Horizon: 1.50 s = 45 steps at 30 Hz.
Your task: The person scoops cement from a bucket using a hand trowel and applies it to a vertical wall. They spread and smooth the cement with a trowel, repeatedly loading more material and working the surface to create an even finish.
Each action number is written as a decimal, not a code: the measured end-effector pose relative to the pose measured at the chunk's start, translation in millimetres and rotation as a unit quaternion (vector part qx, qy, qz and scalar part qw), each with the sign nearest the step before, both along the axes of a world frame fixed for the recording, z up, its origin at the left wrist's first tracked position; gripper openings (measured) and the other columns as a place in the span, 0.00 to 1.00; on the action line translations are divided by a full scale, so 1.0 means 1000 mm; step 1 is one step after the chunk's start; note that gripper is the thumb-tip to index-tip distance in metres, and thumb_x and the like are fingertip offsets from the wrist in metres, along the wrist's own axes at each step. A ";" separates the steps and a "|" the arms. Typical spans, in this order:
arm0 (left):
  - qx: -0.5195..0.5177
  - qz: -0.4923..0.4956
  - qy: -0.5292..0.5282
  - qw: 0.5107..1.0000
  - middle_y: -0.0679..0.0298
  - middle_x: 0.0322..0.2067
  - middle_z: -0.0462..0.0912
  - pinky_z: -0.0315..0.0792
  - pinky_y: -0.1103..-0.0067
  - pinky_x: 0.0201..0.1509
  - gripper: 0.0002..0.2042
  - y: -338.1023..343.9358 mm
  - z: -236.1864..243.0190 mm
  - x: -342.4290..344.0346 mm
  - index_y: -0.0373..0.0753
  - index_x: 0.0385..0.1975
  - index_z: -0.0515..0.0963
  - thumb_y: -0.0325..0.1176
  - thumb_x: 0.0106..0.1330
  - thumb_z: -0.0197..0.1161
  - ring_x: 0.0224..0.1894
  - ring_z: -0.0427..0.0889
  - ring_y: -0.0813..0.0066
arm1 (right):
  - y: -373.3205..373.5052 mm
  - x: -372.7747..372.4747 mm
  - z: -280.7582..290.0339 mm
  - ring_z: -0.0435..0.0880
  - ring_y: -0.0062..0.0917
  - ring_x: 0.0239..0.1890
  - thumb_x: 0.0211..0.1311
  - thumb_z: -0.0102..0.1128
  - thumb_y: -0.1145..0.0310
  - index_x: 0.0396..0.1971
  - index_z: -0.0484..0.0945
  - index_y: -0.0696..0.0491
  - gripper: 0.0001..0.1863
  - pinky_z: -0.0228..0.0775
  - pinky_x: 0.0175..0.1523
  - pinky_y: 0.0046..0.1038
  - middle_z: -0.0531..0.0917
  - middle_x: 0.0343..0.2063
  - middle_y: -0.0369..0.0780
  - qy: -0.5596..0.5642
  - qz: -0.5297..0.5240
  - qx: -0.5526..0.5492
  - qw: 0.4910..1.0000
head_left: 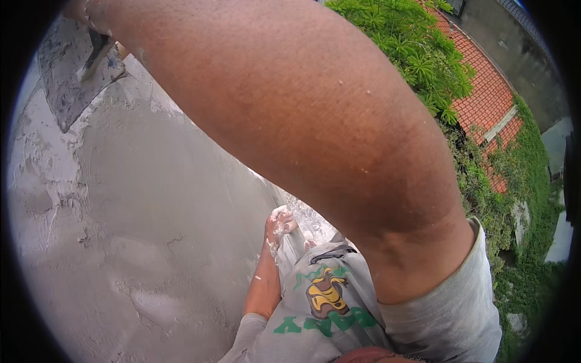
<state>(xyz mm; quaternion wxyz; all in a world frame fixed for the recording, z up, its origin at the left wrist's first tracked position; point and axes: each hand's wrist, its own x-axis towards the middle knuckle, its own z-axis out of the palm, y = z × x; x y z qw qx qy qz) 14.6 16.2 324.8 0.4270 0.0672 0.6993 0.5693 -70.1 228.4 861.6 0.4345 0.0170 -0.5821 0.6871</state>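
Note:
My right arm crosses the whole upper view, and its hand (88,13) is at the top left, partly cut off by the dark rim. It grips a plastering trowel (63,78) by a dark handle; the grey, mortar-smeared blade lies against the plastered wall (163,175). Wet grey plaster covers the wall's middle, smooth there and rougher toward the left. Lower down, near my grey shirt (327,296), is my left hand (280,222), spattered with pale mortar. Its fingers are curled beside a narrow grey edge; whatever they hold is too small to make out.
Far below on the right are a leafy tree (417,60), a red tiled roof (478,78) and a strip of green plants (526,199). A grey wall (508,36) stands beyond the roof. Pale, mortar-splashed ground or ledge (311,219) shows past my left hand.

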 end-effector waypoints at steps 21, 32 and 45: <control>0.079 -0.070 -0.040 0.994 0.57 0.45 0.81 0.71 0.72 0.52 0.16 0.068 0.055 0.009 0.37 0.48 0.75 0.42 0.69 0.55 0.46 0.80 0.68 | 0.066 0.205 -0.443 0.73 0.27 0.21 0.63 0.45 0.67 0.32 0.73 0.52 0.07 0.70 0.29 0.32 0.73 0.19 0.36 -0.149 -0.011 -0.568 0.809; 0.638 -0.184 0.012 0.747 0.56 0.49 0.79 0.55 0.54 0.65 0.14 0.075 0.279 0.025 0.46 0.49 0.69 0.44 0.68 0.55 0.60 0.69 0.60 | 0.098 0.246 -0.470 0.65 0.25 0.16 0.57 0.48 0.72 0.26 0.66 0.49 0.02 0.63 0.24 0.30 0.65 0.13 0.32 -0.169 -0.105 -0.566 0.800; 0.692 -0.178 0.054 0.698 0.62 0.35 0.84 0.50 0.42 0.62 0.17 0.041 0.372 0.098 0.52 0.57 0.66 0.45 0.71 0.50 0.58 0.71 0.62 | 0.076 0.246 -0.469 0.66 0.23 0.17 0.56 0.50 0.72 0.27 0.68 0.48 0.02 0.63 0.25 0.30 0.66 0.14 0.31 -0.207 -0.078 -0.545 0.809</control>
